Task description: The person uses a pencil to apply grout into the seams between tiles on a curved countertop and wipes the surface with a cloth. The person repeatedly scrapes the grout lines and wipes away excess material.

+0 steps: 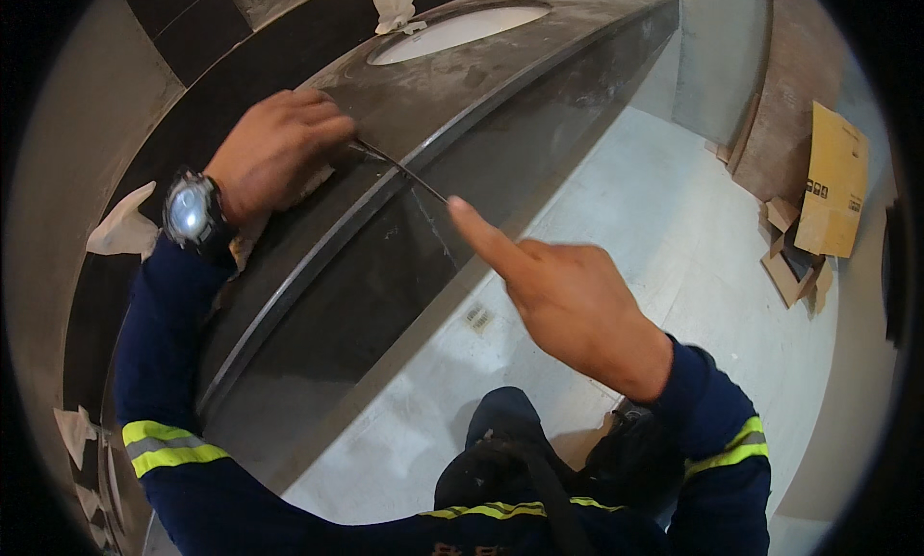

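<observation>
A thin dark rod (pixel 409 174) is stretched between two bare hands across the front edge of a dark stone counter (pixel 433 96). Its far end is met by the left hand (pixel 284 142), whose fingers are curled closed, apparently around it, though the fingertips are hidden. The near end is met by the index fingertip of the right hand (pixel 577 301); that finger is held out straight, the others are folded, and whether the rod is pinched by an unseen thumb cannot be told.

The rod is judged to be light and fairly stiff, perhaps springy if pressed sideways, and easily rolled between smooth fingers; it is probably best gripped close to both ends, with the middle left free. A slim, nearly straight, blackish shape is presented, with a faint shine along its length.
</observation>
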Available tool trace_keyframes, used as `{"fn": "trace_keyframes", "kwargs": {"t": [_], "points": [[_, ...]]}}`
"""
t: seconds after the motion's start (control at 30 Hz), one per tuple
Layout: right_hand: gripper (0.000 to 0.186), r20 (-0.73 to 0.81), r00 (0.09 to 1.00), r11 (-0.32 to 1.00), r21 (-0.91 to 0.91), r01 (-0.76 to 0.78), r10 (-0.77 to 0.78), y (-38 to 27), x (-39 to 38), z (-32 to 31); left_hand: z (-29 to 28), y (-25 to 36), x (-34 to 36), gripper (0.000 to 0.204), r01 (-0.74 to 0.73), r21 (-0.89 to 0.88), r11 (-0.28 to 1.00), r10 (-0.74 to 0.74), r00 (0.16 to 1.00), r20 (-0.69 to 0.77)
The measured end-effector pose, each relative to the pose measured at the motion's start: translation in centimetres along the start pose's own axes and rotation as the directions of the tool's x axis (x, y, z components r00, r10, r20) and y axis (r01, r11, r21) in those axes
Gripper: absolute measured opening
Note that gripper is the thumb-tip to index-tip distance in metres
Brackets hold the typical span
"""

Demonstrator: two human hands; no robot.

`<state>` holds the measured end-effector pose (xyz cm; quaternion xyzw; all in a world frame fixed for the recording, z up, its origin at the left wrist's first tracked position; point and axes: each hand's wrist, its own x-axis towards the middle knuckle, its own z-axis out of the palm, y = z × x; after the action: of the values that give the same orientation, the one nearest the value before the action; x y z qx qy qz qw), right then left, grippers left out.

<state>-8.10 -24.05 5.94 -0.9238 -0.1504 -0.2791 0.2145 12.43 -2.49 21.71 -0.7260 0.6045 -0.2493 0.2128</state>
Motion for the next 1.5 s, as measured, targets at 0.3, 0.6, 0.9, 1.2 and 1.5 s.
{"fn": "trace_keyframes", "kwargs": {"t": [0.3,0.6,0.9,1.2,1.5], "points": [[0.075,0.046,0.999,1.0,0.002,-0.027,0.027,0.0,-0.4,-0.6,-0.9,0.8,1.1,0.016,-0.074,0.156,0.985,0.083,0.995,-0.051],[0.056,-0.111,0.98,0.983,-0.095,0.157,-0.168,-0.3,6.8,0.1,2.1,-3.9,-1.2,0.014,0.081,0.074,0.994,-0.081,0.997,-0.003],[0.049,0.189,0.982,0.988,-0.152,-0.001,0.03,-1.4,7.8,-2.5,4.5,-2.3,-1.8,0.031,0.168,0.123,0.978,-0.155,0.983,-0.103],[0.048,0.118,0.981,0.962,-0.205,0.178,-0.157,-0.4,11.4,-0.9,3.6,-3.1,-1.5,0.05,0.321,0.223,0.92,-0.222,0.9,-0.376],[0.062,0.127,0.977,0.982,-0.112,-0.155,0.169,-1.4,1.5,-2.1,-1.3,-0.7,-0.6,0.028,0.241,0.166,0.956,-0.14,0.875,-0.462]]}}
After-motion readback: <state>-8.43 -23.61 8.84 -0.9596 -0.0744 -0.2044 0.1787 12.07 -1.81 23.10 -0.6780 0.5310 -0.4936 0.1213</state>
